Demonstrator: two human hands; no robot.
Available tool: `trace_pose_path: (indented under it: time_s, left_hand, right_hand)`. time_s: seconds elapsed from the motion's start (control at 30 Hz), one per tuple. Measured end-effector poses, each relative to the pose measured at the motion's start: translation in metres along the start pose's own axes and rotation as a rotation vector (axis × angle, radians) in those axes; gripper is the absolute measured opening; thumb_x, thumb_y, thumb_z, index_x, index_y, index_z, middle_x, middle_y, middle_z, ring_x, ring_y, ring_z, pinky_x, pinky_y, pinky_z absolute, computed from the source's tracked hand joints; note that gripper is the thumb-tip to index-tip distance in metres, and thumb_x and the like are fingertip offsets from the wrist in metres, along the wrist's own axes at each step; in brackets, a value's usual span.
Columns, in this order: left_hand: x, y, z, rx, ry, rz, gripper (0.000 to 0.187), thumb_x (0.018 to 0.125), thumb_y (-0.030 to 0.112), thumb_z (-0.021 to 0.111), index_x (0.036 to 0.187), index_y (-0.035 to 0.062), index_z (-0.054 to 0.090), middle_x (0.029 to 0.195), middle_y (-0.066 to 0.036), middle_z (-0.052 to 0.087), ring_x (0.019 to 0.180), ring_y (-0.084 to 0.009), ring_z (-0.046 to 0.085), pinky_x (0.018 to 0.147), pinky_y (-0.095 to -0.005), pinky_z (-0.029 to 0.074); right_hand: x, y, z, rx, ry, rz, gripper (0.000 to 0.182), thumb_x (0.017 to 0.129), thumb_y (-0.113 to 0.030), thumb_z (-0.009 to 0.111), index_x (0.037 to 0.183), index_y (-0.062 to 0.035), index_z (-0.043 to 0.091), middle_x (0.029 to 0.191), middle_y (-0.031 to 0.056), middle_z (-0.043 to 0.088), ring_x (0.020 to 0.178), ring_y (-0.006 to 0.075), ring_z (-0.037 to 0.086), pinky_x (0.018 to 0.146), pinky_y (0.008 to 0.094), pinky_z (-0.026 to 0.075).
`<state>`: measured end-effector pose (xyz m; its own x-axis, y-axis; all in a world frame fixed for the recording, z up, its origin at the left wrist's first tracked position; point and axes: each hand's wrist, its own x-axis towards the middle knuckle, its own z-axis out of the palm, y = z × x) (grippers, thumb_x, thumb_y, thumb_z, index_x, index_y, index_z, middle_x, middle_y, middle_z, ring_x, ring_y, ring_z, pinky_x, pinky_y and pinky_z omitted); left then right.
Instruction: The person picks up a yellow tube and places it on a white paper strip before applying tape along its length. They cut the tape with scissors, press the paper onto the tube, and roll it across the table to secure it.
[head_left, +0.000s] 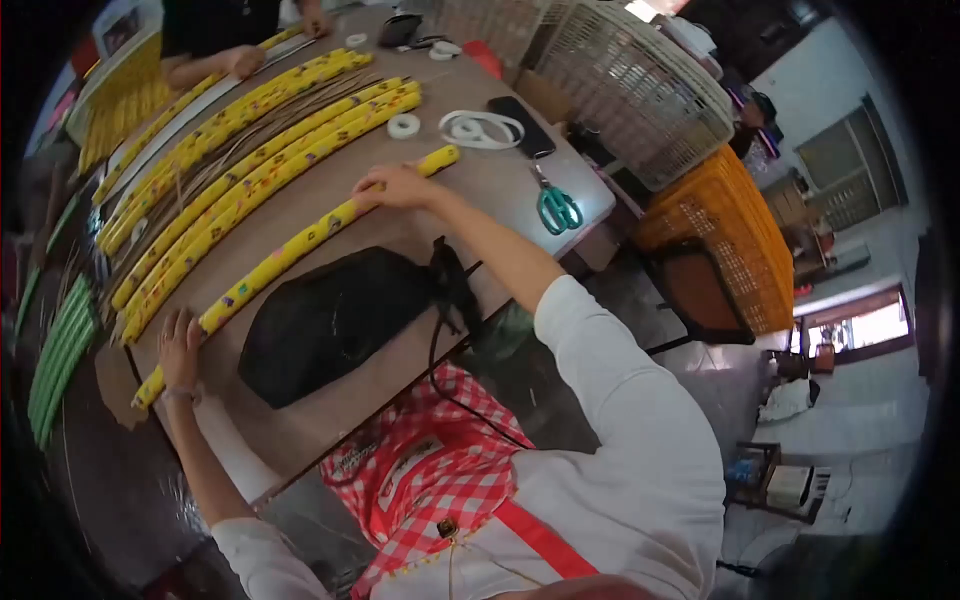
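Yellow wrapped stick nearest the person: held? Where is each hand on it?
Both hands rest on the yellow wrapped stick as it lies on the table: left hand near one end, right hand near the other. Whether the fingers close around it cannot be told.

A single head-worn camera looks forward and steeply down from above the person's own chest, its fisheye lens curving the scene and darkening the corners. It sits close over the table (500, 185), which runs tilted across the frame, with both outstretched arms in view. No second view shares the scene.
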<state>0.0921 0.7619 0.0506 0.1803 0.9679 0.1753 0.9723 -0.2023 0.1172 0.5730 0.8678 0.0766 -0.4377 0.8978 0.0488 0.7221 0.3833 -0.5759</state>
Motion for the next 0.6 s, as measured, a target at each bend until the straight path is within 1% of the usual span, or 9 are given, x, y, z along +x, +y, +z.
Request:
trace_pose_path:
  time_s: [0.07, 0.13, 0.17, 0.2, 0.27, 0.4, 0.47, 0.57, 0.6]
  left_hand:
    - [0.0, -0.008, 0.005, -0.005, -0.008, 0.035, 0.049, 0.093, 0.041, 0.03, 0.124, 0.0061, 0.046, 0.128, -0.014, 0.043, 0.12, -0.0305, 0.037, 0.098, -0.0417, 0.028]
    - [0.0, -0.02, 0.016, 0.018, -0.024, 0.028, 0.051, 0.093, 0.043, 0.03, 0.126, 0.0075, 0.045, 0.129, -0.014, 0.042, 0.121, -0.0303, 0.037, 0.099, -0.0427, 0.027]
    - [-0.001, -0.035, 0.03, 0.087, 0.012, 0.095, 0.052, 0.093, 0.044, 0.029, 0.126, 0.0083, 0.045, 0.13, -0.014, 0.042, 0.122, -0.0301, 0.036, 0.1, -0.0429, 0.026]
    - [0.003, -0.027, 0.023, 0.088, 0.02, 0.102, 0.052, 0.093, 0.044, 0.029, 0.126, 0.0083, 0.045, 0.13, -0.014, 0.042, 0.122, -0.0301, 0.036, 0.1, -0.0429, 0.026]
    - [-0.001, 0.002, -0.001, -0.02, -0.049, -0.081, 0.051, 0.093, 0.044, 0.03, 0.126, 0.0086, 0.045, 0.13, -0.014, 0.042, 0.123, -0.03, 0.036, 0.101, -0.0434, 0.025]
    - [-0.001, 0.008, -0.007, 0.0, -0.063, -0.09, 0.05, 0.093, 0.043, 0.032, 0.125, 0.0077, 0.046, 0.129, -0.014, 0.043, 0.123, -0.0302, 0.036, 0.101, -0.0426, 0.025]
    - [-0.001, 0.004, -0.006, -0.006, -0.061, -0.075, 0.049, 0.093, 0.042, 0.032, 0.125, 0.0076, 0.046, 0.129, -0.014, 0.043, 0.122, -0.0301, 0.036, 0.101, -0.0422, 0.025]
    - [0.002, 0.005, -0.004, -0.023, -0.048, -0.053, 0.048, 0.093, 0.04, 0.033, 0.124, 0.007, 0.047, 0.128, -0.014, 0.044, 0.122, -0.0301, 0.037, 0.1, -0.0415, 0.026]
    - [0.0, 0.001, -0.004, -0.028, -0.042, -0.047, 0.047, 0.093, 0.039, 0.034, 0.124, 0.0065, 0.047, 0.127, -0.014, 0.045, 0.121, -0.0302, 0.037, 0.099, -0.0411, 0.027]
  right_hand:
    - [-0.004, -0.012, -0.004, -0.059, -0.014, 0.024, 0.038, 0.075, -0.052, 0.056, 0.098, -0.0226, 0.065, 0.103, 0.0011, 0.057, 0.109, 0.0205, 0.047, 0.098, 0.048, 0.019]
    - [-0.007, -0.019, -0.009, -0.027, -0.036, 0.046, 0.04, 0.073, -0.053, 0.058, 0.099, -0.0226, 0.065, 0.104, 0.001, 0.057, 0.11, 0.0198, 0.045, 0.099, 0.0444, 0.016]
    - [-0.007, -0.015, -0.007, 0.041, -0.041, 0.033, 0.04, 0.073, -0.052, 0.058, 0.1, -0.0228, 0.064, 0.104, 0.0008, 0.056, 0.111, 0.0196, 0.044, 0.098, 0.0399, 0.014]
    - [-0.007, -0.011, -0.007, 0.037, -0.031, 0.034, 0.04, 0.073, -0.052, 0.058, 0.1, -0.0228, 0.064, 0.104, 0.0008, 0.056, 0.111, 0.0196, 0.044, 0.098, 0.0399, 0.014]
    - [-0.004, -0.007, -0.004, 0.011, -0.011, -0.019, 0.04, 0.07, -0.055, 0.057, 0.099, -0.0285, 0.065, 0.105, -0.0008, 0.057, 0.106, 0.0194, 0.049, 0.093, 0.0386, 0.022]
    - [-0.005, -0.008, -0.003, 0.042, -0.022, -0.013, 0.037, 0.072, -0.053, 0.057, 0.099, -0.029, 0.065, 0.104, -0.0007, 0.057, 0.108, 0.0192, 0.047, 0.093, 0.0379, 0.021]
    - [-0.007, -0.016, -0.005, 0.024, -0.038, 0.049, 0.034, 0.077, -0.047, 0.056, 0.1, -0.0235, 0.064, 0.104, -0.0005, 0.056, 0.109, 0.0167, 0.044, 0.097, 0.0399, 0.014]
    - [-0.006, -0.011, -0.003, 0.008, -0.014, 0.026, 0.032, 0.079, -0.046, 0.055, 0.099, -0.023, 0.064, 0.104, 0.0002, 0.057, 0.108, 0.0172, 0.046, 0.097, 0.0427, 0.013]
    - [-0.005, -0.007, -0.002, 0.016, -0.003, -0.002, 0.032, 0.079, -0.044, 0.054, 0.099, -0.022, 0.064, 0.103, 0.0007, 0.057, 0.107, 0.0179, 0.047, 0.097, 0.0426, 0.015]
